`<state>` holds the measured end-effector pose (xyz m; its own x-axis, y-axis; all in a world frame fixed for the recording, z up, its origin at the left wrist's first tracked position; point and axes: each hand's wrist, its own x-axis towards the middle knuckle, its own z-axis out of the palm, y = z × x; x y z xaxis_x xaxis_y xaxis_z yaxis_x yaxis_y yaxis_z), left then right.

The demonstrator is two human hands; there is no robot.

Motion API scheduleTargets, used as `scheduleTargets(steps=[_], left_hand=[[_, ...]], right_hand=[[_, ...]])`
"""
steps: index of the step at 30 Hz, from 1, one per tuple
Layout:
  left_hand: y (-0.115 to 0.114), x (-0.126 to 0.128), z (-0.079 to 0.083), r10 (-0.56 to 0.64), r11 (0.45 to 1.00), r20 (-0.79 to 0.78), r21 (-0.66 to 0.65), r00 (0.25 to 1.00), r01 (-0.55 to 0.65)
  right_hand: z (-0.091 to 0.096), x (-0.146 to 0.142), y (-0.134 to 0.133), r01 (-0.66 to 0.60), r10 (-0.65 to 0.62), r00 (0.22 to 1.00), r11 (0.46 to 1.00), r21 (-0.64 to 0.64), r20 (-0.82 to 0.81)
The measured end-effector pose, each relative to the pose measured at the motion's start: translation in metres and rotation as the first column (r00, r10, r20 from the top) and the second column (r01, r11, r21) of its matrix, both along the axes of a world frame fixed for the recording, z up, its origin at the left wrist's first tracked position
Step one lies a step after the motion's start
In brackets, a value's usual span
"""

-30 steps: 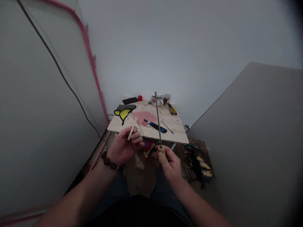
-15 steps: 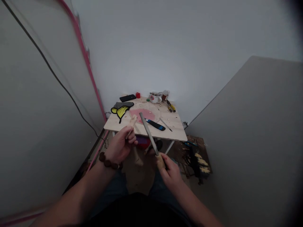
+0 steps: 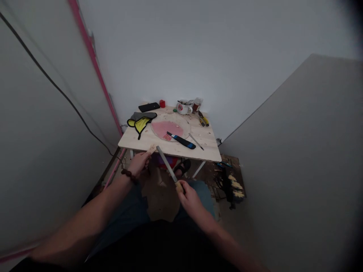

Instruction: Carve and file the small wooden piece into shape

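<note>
My left hand (image 3: 139, 164) is closed on a small pale piece of wood (image 3: 152, 148), whose far end sticks out at the table's front edge. Wrapped round a light wooden handle, my right hand (image 3: 188, 194) holds a file (image 3: 168, 164) with a long grey blade. The blade slants up and left, and its tip is beside the wood; whether they touch I cannot tell. Just beyond, a black-and-blue utility knife (image 3: 183, 141) lies partly over a round board (image 3: 184, 122) with a pink patch.
On the small table (image 3: 129, 140) are a grey-yellow cloth (image 3: 141, 124), a black phone (image 3: 149, 107), a white mug (image 3: 183, 108), a thin metal tool (image 3: 196, 142) and yellow-black pliers (image 3: 203, 119). A low brown stand (image 3: 236, 170) with tools is at the right, near a grey panel (image 3: 306, 151).
My left hand has moved down and left with the wood, now lower against the table edge. The file has shifted left, its tip now beside the wood. The view has tilted slightly.
</note>
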<state>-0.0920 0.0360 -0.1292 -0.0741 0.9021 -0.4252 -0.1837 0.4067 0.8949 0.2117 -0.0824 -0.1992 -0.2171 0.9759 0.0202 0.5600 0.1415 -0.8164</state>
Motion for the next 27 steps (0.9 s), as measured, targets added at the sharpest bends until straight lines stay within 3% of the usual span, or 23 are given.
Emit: scheduleTargets(steps=[6, 11, 20, 22, 27], left_hand=[[0.007, 0.0, 0.0, 0.01, 1.0, -0.052, 0.003, 0.999, -0.009], [0.011, 0.0, -0.001, 0.01, 1.0, -0.07, 0.005, 0.997, -0.009], [0.007, 0.004, 0.002, 0.024, 0.999, -0.07, 0.027, 0.997, -0.022], [0.006, 0.006, 0.0, 0.053, 0.998, -0.06, 0.034, 0.997, -0.051], [0.007, 0.007, -0.005, 0.069, 0.997, -0.028, 0.019, 0.997, -0.068]], right_hand=[[-0.005, -0.005, 0.003, 0.0, 0.0, 1.0, 0.999, -0.033, -0.006], [0.004, -0.005, 0.003, -0.027, 0.027, 1.0, 0.999, -0.037, -0.015], [0.045, -0.084, 0.088, 0.004, 0.009, 0.968, 0.999, -0.049, 0.25], [0.041, -0.079, 0.081, -0.003, 0.013, 0.966, 0.999, -0.037, 0.259], [0.016, -0.028, 0.018, -0.02, 0.025, 0.985, 0.999, -0.033, 0.168]])
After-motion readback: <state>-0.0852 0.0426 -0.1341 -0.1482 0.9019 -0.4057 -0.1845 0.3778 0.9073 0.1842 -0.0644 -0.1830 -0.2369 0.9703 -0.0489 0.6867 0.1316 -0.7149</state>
